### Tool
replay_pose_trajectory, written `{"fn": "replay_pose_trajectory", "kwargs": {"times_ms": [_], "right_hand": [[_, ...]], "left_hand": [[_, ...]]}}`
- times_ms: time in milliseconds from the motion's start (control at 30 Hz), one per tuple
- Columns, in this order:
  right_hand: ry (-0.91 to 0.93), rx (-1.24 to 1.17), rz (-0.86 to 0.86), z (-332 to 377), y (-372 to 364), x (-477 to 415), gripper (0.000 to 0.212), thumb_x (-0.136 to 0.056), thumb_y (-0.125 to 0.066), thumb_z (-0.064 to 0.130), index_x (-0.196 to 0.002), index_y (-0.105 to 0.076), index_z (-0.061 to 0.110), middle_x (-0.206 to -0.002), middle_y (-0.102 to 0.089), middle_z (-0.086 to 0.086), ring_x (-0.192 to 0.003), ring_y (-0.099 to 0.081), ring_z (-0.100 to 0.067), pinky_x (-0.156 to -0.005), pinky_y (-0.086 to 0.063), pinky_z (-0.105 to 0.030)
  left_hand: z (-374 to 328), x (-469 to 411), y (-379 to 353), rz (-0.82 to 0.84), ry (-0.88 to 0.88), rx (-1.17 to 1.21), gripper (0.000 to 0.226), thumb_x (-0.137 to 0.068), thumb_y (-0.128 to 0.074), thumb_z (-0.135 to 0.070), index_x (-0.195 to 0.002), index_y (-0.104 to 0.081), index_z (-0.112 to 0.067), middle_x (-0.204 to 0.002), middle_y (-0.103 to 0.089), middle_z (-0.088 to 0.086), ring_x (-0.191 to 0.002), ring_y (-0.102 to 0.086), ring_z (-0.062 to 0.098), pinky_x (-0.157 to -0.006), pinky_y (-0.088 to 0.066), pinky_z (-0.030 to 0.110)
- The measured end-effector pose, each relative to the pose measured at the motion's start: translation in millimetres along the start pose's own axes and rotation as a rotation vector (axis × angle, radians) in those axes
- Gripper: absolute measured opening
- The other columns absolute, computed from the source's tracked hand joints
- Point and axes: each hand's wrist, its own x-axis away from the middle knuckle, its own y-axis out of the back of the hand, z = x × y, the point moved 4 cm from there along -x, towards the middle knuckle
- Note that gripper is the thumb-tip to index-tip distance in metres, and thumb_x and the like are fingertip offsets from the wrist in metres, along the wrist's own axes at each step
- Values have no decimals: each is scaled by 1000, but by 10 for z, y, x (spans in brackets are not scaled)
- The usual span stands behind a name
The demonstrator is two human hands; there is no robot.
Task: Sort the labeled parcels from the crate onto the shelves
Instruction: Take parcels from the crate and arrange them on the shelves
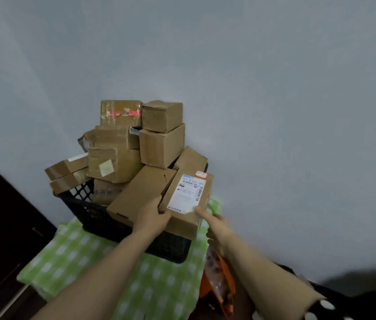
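Wall (274, 88): plain pale grey, filling the view behind everything
Cloth (78, 257): green with white checks, spread under the crate
Crate (94, 215): black plastic with lattice sides, standing on the cloth close to the wall
Pile of parcels (161, 146): brown cardboard boxes heaped well above the crate's rim, several taped, the top ones stacked near the wall
Flat box (141, 192): unlabelled face up, tilted, leaning over the crate's near rim just left of the labelled parcel
Labelled parcel (182, 224): long brown box at the crate's near right corner, label face up, gripped at its near end by both hands; whether it rests on the rim cannot be told
Orange bag (219, 280): blurred, beside the cloth under the right forearm
Left hand (152, 215): fingers curled round the parcel's near left edge
Right hand (217, 227): thumb pressed on the top near right corner, fingers tucked underneath
Label (188, 192): white, with barcodes and a blue tick
Red sticker (201, 173): at the parcel's far end, its writing too blurred to read
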Motion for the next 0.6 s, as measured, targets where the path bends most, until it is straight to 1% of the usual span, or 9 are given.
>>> {"fn": "replay_pose_trajectory", "kwargs": {"times_ms": [33, 100, 133, 200, 300, 400, 433, 500, 600], "right_hand": [[-26, -21, 39, -30, -27, -50, 97, -73, -73, 55, -147, -23, 18, -141, -42, -12, -127, -43, -33, -101, -38, -47], [-32, -82, 114, -61, -78, -133, 83, -73, -75, 49, -139, -36, 17, -122, -57, -6, -111, -54, -26, -91, -44, -45], [-24, -101, 146, -72, -92, -160, 78, -72, -77, 45, -135, -42, 15, -113, -62, -4, -103, -59, -24, -88, -47, -44], [-14, -150, 183, -118, -53, -204, 71, -71, -80, 34, -129, -47, 12, -106, -66, -5, -96, -64, -22, -89, -49, -44], [22, -241, 234, -162, 84, -154, 71, -67, -82, 17, -128, -47, 8, -108, -68, -7, -99, -64, -22, -87, -51, -40], [97, -238, 380, -2, 118, -6, 63, -71, -77, 3, -128, -51, 9, -111, -69, -9, -102, -65, -25, -79, -55, -35], [124, -216, 439, 80, 79, 41, 63, -71, -76, 0, -128, -51, 9, -112, -68, -10, -102, -66, -26, -79, -56, -36], [172, -156, 582, 243, -88, 155, 72, -65, -78, -3, -129, -48, 10, -115, -67, -12, -102, -66, -29, -82, -57, -41], [198, -51, 789, 341, -495, 391, 86, -54, -86, 0, -130, -48, 10, -119, -65, -14, -105, -65, -31, -85, -55, -45]], "left_hand": [[5, -31, -41, 8, 28, -2, 51, -93, -55, -20, -141, -42, -11, -140, -50, 6, -127, -47, 23, -96, -40, 31], [8, -79, -93, -4, 69, 4, 56, -94, -56, -22, -144, -36, -9, -145, -44, 7, -132, -42, 23, -103, -37, 33], [18, -96, -114, -18, 85, 16, 57, -94, -57, -23, -144, -37, -8, -145, -44, 7, -132, -42, 23, -102, -38, 32], [28, -84, -145, -51, 114, 40, 57, -92, -59, -24, -143, -39, -8, -142, -47, 8, -127, -46, 23, -97, -41, 31], [-5, 38, -144, -87, 147, 141, 56, -89, -63, -28, -139, -45, -8, -133, -55, 7, -115, -54, 20, -88, -46, 28], [-63, 225, -25, -89, 164, 377, 40, -83, -70, -32, -118, -57, -18, -117, -62, -1, -93, -59, 6, -74, -48, 18], [-62, 300, 48, -91, 174, 454, 48, -76, -76, -39, -116, -58, -20, -116, -63, -3, -95, -60, 6, -78, -51, 21], [-19, 477, 244, -112, 213, 597, 78, -58, -84, -48, -124, -59, -15, -122, -65, 2, -105, -64, 17, -92, -52, 35], [102, 887, 611, -178, 204, 717, 74, -58, -87, -32, -124, -59, -16, -117, -69, 3, -103, -67, 20, -93, -52, 38]]}}
